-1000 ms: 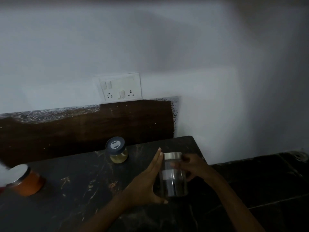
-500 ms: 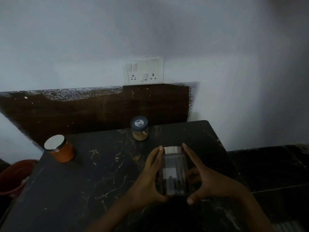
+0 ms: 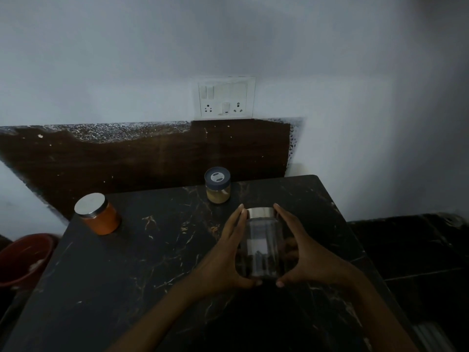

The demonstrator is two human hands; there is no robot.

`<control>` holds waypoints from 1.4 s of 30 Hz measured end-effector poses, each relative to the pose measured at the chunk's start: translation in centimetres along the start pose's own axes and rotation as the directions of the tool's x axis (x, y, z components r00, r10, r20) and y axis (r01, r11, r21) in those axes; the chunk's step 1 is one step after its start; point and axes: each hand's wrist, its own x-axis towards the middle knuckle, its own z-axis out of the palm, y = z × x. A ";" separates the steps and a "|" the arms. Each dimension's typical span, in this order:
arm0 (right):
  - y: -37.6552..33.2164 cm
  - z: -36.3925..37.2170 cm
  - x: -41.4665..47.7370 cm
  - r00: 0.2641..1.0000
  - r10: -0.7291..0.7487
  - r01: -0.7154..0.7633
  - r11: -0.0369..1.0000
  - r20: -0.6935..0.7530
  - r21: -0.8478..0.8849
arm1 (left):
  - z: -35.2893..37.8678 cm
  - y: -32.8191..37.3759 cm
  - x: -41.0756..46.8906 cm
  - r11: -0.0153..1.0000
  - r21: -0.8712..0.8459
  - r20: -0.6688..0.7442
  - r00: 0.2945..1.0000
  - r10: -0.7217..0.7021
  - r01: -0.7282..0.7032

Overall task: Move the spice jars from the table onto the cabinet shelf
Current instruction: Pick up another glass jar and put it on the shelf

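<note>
A clear glass jar with a silver lid and dark contents at its bottom stands between my two hands over the black marble table. My left hand holds its left side and my right hand holds its right side, thumbs curled under the base. A jar of orange powder with a silver lid stands at the table's far left. A small jar of yellow powder with a dark blue lid stands at the back edge. No cabinet shelf is in view.
A white switch and socket plate is on the wall above a dark brown backsplash. A red bucket sits on the floor left of the table. Dark floor tiles lie to the right.
My right hand has shifted from the jar's lid to its right side, so both hands now cup the jar. The camera has turned left and down, bringing the orange jar and bucket into view.
</note>
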 end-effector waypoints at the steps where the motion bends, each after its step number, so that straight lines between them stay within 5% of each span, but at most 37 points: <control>1: -0.1 0.1 0.1 1.000 0.001 -0.002 1.000 -0.012 -0.019 | -0.1 0.1 0.1 1.000 -0.002 -0.007 1.000 0.009 -0.009; 7: -0.7 0.5 0.8 0.997 -0.041 0.026 0.979 -0.069 -0.203 | -0.7 0.5 0.5 1.000 -0.007 -0.022 0.999 0.024 -0.024; 18: -0.6 -0.7 0.6 1.000 0.004 -0.003 0.996 0.012 -0.086 | -2.1 0.8 -0.1 0.951 -0.300 0.047 0.997 -0.059 0.070; 24: -1.2 -0.2 1.0 0.996 -0.068 0.056 0.979 -0.059 -0.198 | -2.0 1.3 0.7 0.987 -0.154 0.032 0.998 -0.049 0.054; 33: -1.6 -0.8 0.4 1.000 -0.014 0.013 0.999 0.007 0.031 | -3.1 2.3 0.2 0.939 -0.338 0.030 0.998 -0.056 0.062; 39: -1.3 -0.1 0.9 0.993 -0.103 0.092 0.984 -0.063 -0.153 | -2.5 2.5 0.4 0.994 -0.107 0.021 0.999 -0.026 0.028; 42: -1.7 -0.6 0.6 0.993 -0.110 0.106 0.988 -0.031 -0.111 | -3.0 2.8 0.5 0.984 -0.172 -0.024 0.998 -0.052 0.047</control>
